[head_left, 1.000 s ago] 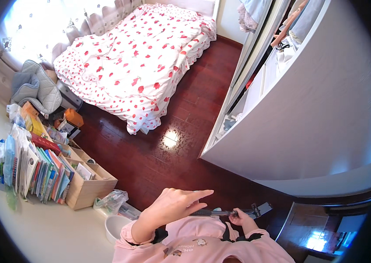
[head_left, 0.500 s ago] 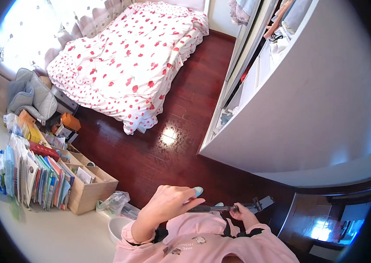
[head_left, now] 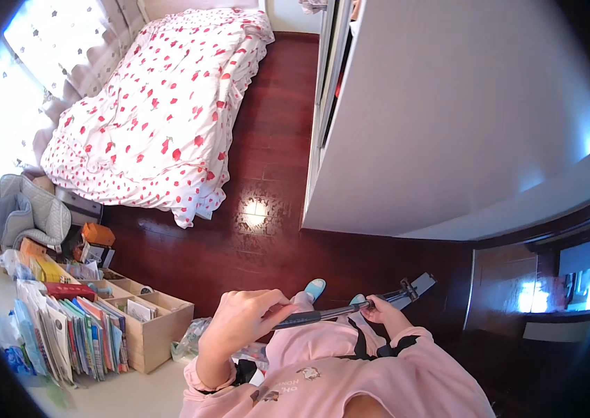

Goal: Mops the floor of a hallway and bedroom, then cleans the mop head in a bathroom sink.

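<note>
A telescopic pole (head_left: 333, 313) slants across the front of my pink top, its metal shaft rising to the right. My left hand (head_left: 245, 319) is closed at the black grip (head_left: 298, 320) on the pole's left end, fingers curled inward. Near the other end, my right hand (head_left: 384, 311) wraps around the shaft, just below a flat grey rectangular head (head_left: 421, 283) joined by a dark hinge. Beneath the pole a light-blue slipper (head_left: 314, 288) shows on my foot, with a second one partly covered.
A bed with a red-patterned white cover (head_left: 149, 118) stands at the far left. On the pale desk (head_left: 149, 391) are upright books (head_left: 93, 334) and a wooden organizer (head_left: 162, 341). The white wardrobe side (head_left: 441, 125) borders the dark red floor (head_left: 274, 132) on the right.
The view has turned, so bed and wardrobe sit farther left. The slippers show more fully below the pole. Both hands keep their hold on it.
</note>
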Motion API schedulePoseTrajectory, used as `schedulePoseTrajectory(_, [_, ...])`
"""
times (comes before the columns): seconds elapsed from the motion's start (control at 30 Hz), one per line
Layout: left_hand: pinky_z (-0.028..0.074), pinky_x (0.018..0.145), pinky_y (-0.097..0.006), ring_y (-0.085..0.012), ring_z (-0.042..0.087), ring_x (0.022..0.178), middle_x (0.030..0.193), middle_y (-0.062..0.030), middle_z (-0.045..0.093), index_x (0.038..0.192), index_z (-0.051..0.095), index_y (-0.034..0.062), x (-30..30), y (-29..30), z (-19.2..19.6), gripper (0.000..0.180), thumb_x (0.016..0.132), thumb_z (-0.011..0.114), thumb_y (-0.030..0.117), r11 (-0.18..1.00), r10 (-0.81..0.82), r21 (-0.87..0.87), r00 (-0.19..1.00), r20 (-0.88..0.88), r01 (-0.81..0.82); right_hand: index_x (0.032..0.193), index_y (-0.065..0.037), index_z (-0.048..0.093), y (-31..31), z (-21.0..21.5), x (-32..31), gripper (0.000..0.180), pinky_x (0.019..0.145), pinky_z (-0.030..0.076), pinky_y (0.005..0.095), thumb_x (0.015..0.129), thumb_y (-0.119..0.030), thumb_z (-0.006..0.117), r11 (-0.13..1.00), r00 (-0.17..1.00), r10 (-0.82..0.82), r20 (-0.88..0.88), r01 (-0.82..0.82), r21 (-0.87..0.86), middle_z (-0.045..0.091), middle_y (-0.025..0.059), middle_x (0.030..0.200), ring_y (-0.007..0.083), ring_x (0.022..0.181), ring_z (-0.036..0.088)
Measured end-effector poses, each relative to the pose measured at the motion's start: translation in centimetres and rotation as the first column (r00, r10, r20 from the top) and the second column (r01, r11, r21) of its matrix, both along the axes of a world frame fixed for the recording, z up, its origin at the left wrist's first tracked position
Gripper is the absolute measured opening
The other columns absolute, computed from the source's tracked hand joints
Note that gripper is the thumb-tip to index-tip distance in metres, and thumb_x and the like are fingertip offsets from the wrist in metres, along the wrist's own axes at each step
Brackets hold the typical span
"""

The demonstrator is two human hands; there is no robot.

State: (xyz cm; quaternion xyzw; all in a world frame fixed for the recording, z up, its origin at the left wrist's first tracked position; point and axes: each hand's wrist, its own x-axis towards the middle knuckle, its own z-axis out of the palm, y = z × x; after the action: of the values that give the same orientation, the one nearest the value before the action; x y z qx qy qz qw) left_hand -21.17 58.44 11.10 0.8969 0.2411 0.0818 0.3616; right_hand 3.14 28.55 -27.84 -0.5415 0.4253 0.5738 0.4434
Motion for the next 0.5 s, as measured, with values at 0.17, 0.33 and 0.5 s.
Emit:
schedulePoseTrajectory(0.17, [0.046, 0.047, -0.028, -0.0203, 0.061, 0.049, 0.060, -0.0090, 0.062, 0.072, 0.067, 0.0053, -0.4, -0.7, 0.4, 0.016, 0.075, 0.074, 0.020, 1.000, 0.022, -0.002, 1.000, 0.017, -0.021, 0.081, -0.009, 0.053, 0.0, 0.2, -1.0, 0.022, 0.070, 0.054, 0.0336, 0.080, -0.026, 0.066, 0.998, 0.999, 0.052, 0.007, -0.052, -0.041, 0.059, 0.0077, 0.079, 0.0213, 0.075, 0.061])
schedulePoseTrajectory(0.33, [0.046, 0.048, -0.031, -0.0220, 0.060, 0.051, 0.059, -0.0087, 0.060, 0.069, 0.062, 0.0065, -1.1, -0.3, 2.0, 0.021, 0.073, 0.075, 0.022, 0.975, 0.192, 0.133, 0.974, -0.120, -0.176, 0.083, -0.011, 0.057, 0.0, -1.7, -2.4, 0.022, 0.081, 0.052, 0.0380, 0.075, -0.025, 0.072, 0.995, 0.999, 0.007, -0.041, -0.003, 0.096, 0.061, 0.0071, 0.082, 0.0218, 0.078, 0.062])
schedulePoseTrajectory(0.5, [0.043, 0.053, -0.031, -0.0257, 0.060, 0.054, 0.062, -0.0114, 0.060, 0.070, 0.058, 0.0010, -5.1, -2.3, 4.7, 0.021, 0.073, 0.075, 0.012, 0.845, 0.449, 0.325, 0.894, 0.001, -0.425, 0.084, -0.009, 0.057, 4.4, 2.4, -5.9, 0.021, 0.079, 0.053, 0.0391, 0.079, -0.026, 0.069, 0.987, 0.999, 0.029, -0.044, -0.022, 0.161, 0.061, 0.0090, 0.083, 0.0220, 0.077, 0.061])
